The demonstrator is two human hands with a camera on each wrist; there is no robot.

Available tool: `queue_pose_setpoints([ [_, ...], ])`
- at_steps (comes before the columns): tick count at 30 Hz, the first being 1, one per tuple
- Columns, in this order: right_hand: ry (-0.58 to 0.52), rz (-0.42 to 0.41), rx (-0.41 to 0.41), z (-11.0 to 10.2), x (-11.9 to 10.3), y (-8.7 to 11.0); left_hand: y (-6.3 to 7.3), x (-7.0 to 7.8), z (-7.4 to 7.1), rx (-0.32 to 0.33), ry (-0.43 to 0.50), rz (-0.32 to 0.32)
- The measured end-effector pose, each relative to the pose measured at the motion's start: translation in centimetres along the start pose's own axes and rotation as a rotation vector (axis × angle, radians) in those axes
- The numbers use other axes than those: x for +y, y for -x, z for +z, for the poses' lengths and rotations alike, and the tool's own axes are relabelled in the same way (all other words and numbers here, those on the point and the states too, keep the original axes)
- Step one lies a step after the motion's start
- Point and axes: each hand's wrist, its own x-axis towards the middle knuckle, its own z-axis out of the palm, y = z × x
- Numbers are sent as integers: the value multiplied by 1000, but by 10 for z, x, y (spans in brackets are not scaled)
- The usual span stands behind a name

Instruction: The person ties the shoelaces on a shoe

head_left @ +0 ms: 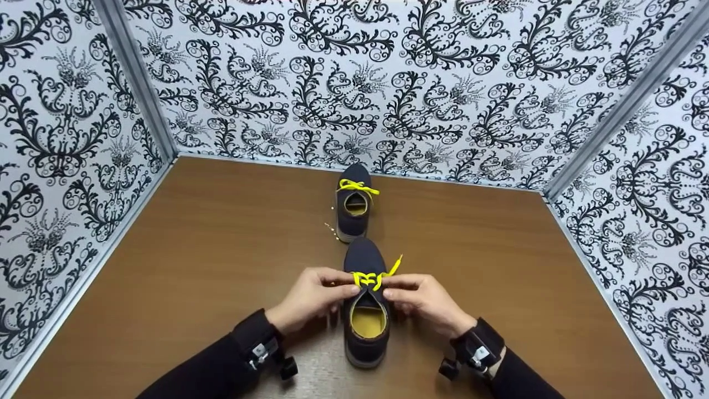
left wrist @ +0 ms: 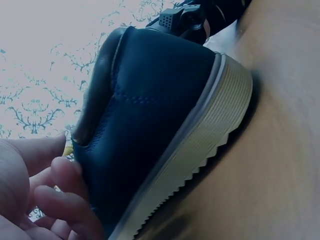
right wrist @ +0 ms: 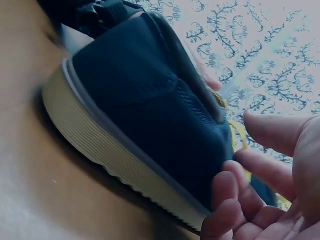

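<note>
Yellow lace (head_left: pixel 365 276) on the shoe (head_left: pixel 368 302) well off the bench's (head_left: pixel 221 221) back edge meets left hand (head_left: pixel 310 292) and right hand (head_left: pixel 427 299), grips unclear.

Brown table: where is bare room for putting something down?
Bare tabletop: between left hand and left wall; between right hand and right wall. Crowded: the middle, where the hands flank near shoe and far shoe stands beyond.
</note>
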Motion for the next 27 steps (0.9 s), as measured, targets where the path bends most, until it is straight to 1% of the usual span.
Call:
queue_pose_setpoints([
  [5, -99, -8, -6, 9, 4, -3, -2, -3, 2, -11, 29, 8],
  [8, -113, -30, 15, 15, 5, -5, -4, -5, 3, 2, 53, 20],
  [12, -155, -52, 44, 19, 5, -8, -5, -5, 6, 31, 81, 46],
  [17, -225, -58, 104, 22, 0, -11, -6, -3, 9, 99, 67, 107],
  [20, -205, -85, 146, 22, -4, -11, -7, 0, 10, 142, 55, 148],
  [22, -178, -108, 166, 21, -7, -12, -8, 3, 10, 153, 59, 172],
  [27, -81, -201, 201, 16, -14, -14, -12, 12, 10, 141, 97, 209],
])
